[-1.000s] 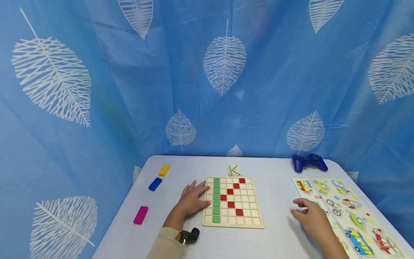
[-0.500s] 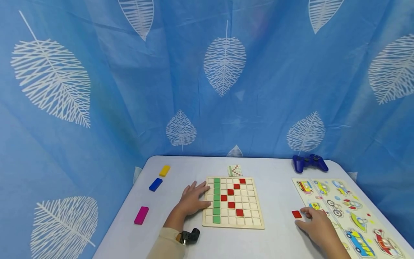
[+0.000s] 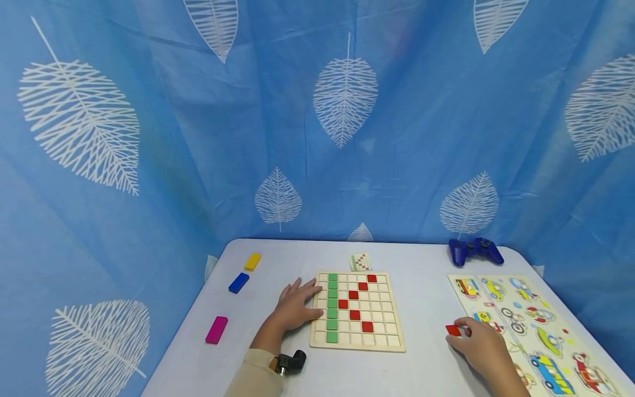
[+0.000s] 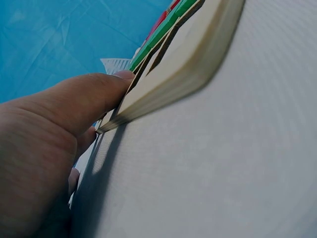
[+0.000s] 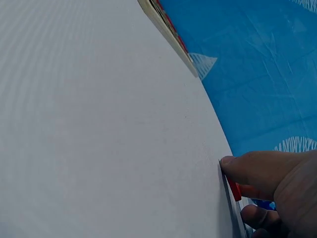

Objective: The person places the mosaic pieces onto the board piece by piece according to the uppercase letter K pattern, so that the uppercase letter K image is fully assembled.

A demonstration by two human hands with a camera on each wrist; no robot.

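A square wooden grid board (image 3: 382, 345) lies on the white table, with a column of green tiles (image 3: 332, 313) and a slanting pattern of red tiles (image 3: 354, 315) in its cells. My left hand (image 3: 294, 306) rests at the board's left edge, fingers spread, the thumb touching the rim; the left wrist view shows the thumb (image 4: 94, 94) on that edge. To the right of the board, my right hand (image 3: 478, 342) pinches a loose red tile (image 3: 452, 330) between thumb and forefinger, low over the table. In the right wrist view the thumb partly covers this tile (image 5: 235, 189).
A small pattern card (image 3: 360, 261) lies behind the board. Yellow (image 3: 252, 261), blue (image 3: 238, 282) and magenta (image 3: 216, 330) blocks lie at left. A vehicle picture puzzle (image 3: 533, 309) and a blue game controller (image 3: 474, 251) occupy the right side. A leaf-patterned blue curtain (image 3: 397, 182) hangs behind.
My right hand first shifted back to the right, uncovering the red tile on the table, then came left and took hold of it. The left hand and board have stayed put.
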